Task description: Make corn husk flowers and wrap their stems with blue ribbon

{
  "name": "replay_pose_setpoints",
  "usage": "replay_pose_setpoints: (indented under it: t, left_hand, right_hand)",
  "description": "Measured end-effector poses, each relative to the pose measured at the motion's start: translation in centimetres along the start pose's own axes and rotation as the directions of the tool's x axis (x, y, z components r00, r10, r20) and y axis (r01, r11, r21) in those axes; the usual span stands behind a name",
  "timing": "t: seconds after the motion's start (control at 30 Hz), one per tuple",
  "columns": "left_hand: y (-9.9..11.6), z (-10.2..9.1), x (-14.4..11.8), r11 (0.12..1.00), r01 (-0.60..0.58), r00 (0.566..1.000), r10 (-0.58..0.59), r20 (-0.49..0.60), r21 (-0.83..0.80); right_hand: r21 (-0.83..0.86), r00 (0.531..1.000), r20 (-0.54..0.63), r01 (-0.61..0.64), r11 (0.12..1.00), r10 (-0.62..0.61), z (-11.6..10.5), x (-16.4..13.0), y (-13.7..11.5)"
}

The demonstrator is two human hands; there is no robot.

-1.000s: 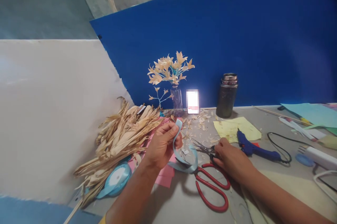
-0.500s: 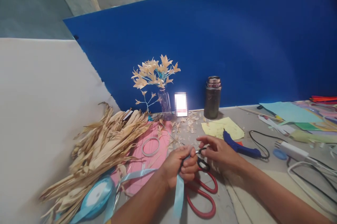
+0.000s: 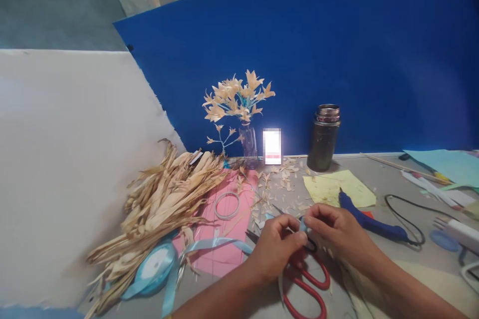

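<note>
My left hand [image 3: 275,249] and my right hand [image 3: 333,231] meet above the grey table [image 3: 374,189], both pinching a small piece of light blue ribbon [image 3: 302,225] between their fingertips. More of the ribbon [image 3: 213,245] trails left across the pink sheet [image 3: 232,219] to a ribbon spool [image 3: 153,265]. Red-handled scissors [image 3: 307,284] lie on the table directly under my hands, blades pointing away.
A heap of dried husks [image 3: 164,199] lies at left. At the back stand a vase of husk flowers [image 3: 241,109], a bright phone [image 3: 272,146] and a dark jar [image 3: 324,137]. A blue glue gun [image 3: 370,221], yellow paper [image 3: 337,186], tape ring [image 3: 227,205] and cables [image 3: 407,214] lie around.
My left hand lowered the ribbon from a raised loop down over the scissors. My right hand left the scissors and now pinches the ribbon end together with the left.
</note>
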State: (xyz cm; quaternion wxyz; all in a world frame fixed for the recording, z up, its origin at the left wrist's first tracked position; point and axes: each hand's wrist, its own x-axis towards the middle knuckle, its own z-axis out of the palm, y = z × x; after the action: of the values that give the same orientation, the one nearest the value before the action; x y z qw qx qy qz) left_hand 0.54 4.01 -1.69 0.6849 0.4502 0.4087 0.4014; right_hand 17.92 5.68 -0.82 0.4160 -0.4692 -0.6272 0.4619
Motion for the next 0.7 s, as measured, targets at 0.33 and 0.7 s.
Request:
replay_pose_setpoints:
  t: [0.33,0.7]
  left_hand:
    - [0.2,-0.1,-2.3,0.965,0.187,0.877,-0.248,0.411,0.185]
    - [-1.5,-1.1,-1.6,0.956,0.154,0.654,-0.288,0.699,0.250]
  right_hand:
    - [-0.224,0.995,0.045,-0.076,0.972,0.088,-0.6,3.2,-0.8]
    - [-0.716,0.948,0.285,0.113,0.689,0.141,8.9,8.6,-2.0]
